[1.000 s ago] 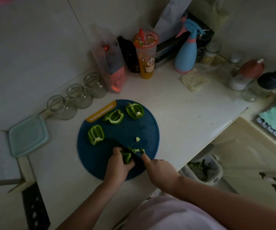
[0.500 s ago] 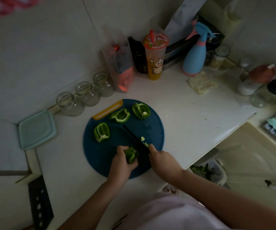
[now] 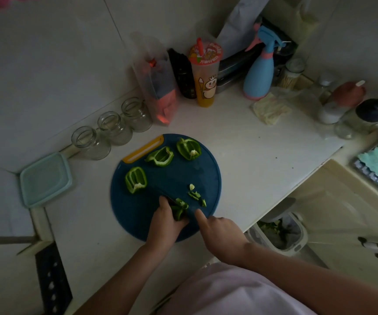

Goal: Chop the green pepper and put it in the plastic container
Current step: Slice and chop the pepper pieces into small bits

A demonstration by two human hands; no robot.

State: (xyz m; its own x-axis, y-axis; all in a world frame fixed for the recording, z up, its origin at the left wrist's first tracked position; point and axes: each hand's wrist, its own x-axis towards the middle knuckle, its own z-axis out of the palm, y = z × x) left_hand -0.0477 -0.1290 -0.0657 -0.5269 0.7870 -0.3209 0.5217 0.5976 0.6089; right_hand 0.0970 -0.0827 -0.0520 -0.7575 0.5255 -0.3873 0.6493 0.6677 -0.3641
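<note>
Plastic container (image 3: 46, 179) sat left of the cutting board (image 3: 135, 223), well apart from it, lid apparently on. On the board's far half lay three big pepper pieces (image 3: 135, 179), uncut, spread from left to far right. At the board's near side, the left hand (image 3: 164, 226) gripped the pepper strip (image 3: 178, 212), fingers curled over it. The strip's long axis ran roughly toward the person, and its cut end faced the board's centre. Knife (image 3: 171, 199) was dark on dark and hard to make out. Its blade seemed to cross the strip's far end, slanting toward the board's left. Right hand (image 3: 220, 230) was clamped on the handle at the board's near-right rim, index finger stretched along the spine. Hands were close, just beside each other, not touching. Chopped bits (image 3: 196, 195) lay right of the blade.

Judgement: the left hand was nearer the uncut pieces and the container. There was bare board in the middle for bits. The counter edge was close beside the board's near rim, so there was little room there.
</note>
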